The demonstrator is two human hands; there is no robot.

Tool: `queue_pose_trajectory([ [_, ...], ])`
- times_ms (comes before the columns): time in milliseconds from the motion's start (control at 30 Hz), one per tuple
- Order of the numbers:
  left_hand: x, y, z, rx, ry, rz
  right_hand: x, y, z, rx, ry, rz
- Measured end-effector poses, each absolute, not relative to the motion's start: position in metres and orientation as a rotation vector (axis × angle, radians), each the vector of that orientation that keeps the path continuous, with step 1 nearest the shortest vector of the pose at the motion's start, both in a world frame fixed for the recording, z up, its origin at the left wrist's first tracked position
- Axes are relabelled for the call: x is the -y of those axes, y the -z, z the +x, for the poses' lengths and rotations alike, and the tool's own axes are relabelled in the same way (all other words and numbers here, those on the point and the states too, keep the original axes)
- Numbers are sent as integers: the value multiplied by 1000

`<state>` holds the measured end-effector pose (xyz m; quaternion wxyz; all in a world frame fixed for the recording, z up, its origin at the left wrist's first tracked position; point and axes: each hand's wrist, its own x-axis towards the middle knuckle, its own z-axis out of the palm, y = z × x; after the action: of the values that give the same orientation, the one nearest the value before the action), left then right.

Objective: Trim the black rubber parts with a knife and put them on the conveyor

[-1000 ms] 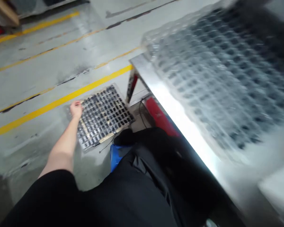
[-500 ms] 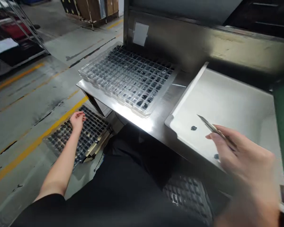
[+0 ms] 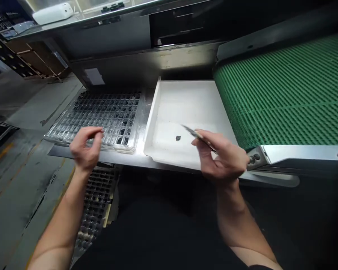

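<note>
My right hand (image 3: pixel 224 155) is closed round a pair of pointed metal tweezers (image 3: pixel 190 131), whose tip points up and left over the white tray (image 3: pixel 186 93). On the tray floor, just left of the tweezers' tip, lies a small dark piece (image 3: pixel 178 138). My left hand (image 3: pixel 86 148) is raised in front of the clear plastic compartment tray (image 3: pixel 139 127), thumb and forefinger pinched close together. Whatever is between those fingertips, if anything, is too small to make out. Many compartments of that tray hold dark pieces.
A green conveyor belt (image 3: pixel 287 93) with a metal side rail (image 3: pixel 307 153) runs at the right. Below the steel bench edge (image 3: pixel 129 158), another compartment tray (image 3: pixel 97 195) with dark pieces sits low on the left. A steel panel (image 3: pixel 129 69) stands behind the trays.
My left hand has come up from the low tray to the front of the bench tray. The view has swung right, bringing in the conveyor. My right hand still grips the tweezers.
</note>
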<state>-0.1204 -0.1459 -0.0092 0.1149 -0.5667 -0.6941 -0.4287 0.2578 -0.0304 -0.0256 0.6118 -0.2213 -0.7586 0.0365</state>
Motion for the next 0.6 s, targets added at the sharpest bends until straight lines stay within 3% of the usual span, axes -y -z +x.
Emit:
queue_pose_trajectory([
  [100, 67, -24, -71, 1686, 1072, -2271, 35, 26, 258, 1505, -150, -638],
  [167, 20, -31, -37, 1531, 767, -2655, 36, 23, 256, 1399, -195, -689],
  [367, -66, 3, 47, 1037, -297, -3092, 37, 17, 257, 1346, -317, -744],
  [600, -92, 42, 73, 930, -437, -3153, 39, 20, 261, 1308, -291, -756],
])
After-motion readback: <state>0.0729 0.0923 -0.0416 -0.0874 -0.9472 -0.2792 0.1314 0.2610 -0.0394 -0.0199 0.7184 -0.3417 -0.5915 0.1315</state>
